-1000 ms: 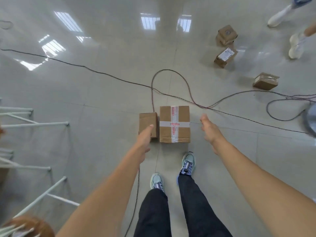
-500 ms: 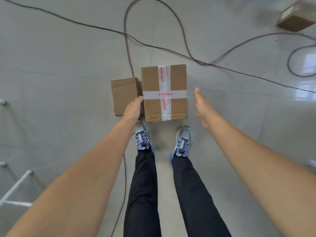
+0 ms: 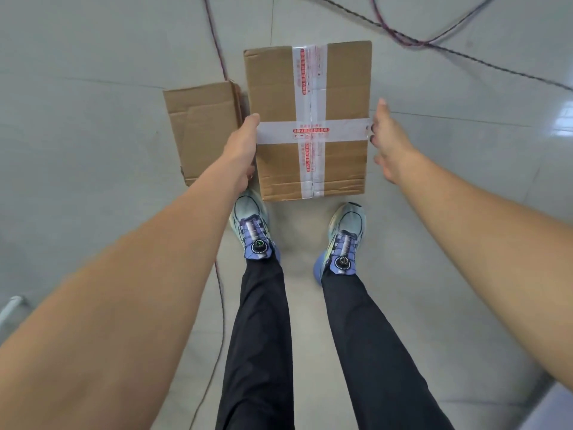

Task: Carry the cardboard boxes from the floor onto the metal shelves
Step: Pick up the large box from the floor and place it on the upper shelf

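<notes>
A large cardboard box (image 3: pixel 279 97) with a cross of white tape stands on the floor just ahead of my feet. A smaller plain cardboard box (image 3: pixel 204 125) stands against its left side. My left hand (image 3: pixel 243 150) is pressed to the large box's left edge, thumb on the top rim, fingers hidden in the gap between the two boxes. My right hand (image 3: pixel 389 144) is at the box's right edge with fingers spread, its fingertips touching the end of the tape band. No shelf is in view.
A dark cable (image 3: pixel 217 35) runs along the floor past the small box and under my left arm. More cable (image 3: pixel 403 41) crosses the floor at the top right. My shoes (image 3: pixel 252 225) stand right behind the large box. A white metal foot (image 3: pixel 11 307) shows at the left edge.
I have bent lower, so the boxes fill more of the view. Both hands have closed in on the large box's sides, and the right hand now touches its edge.
</notes>
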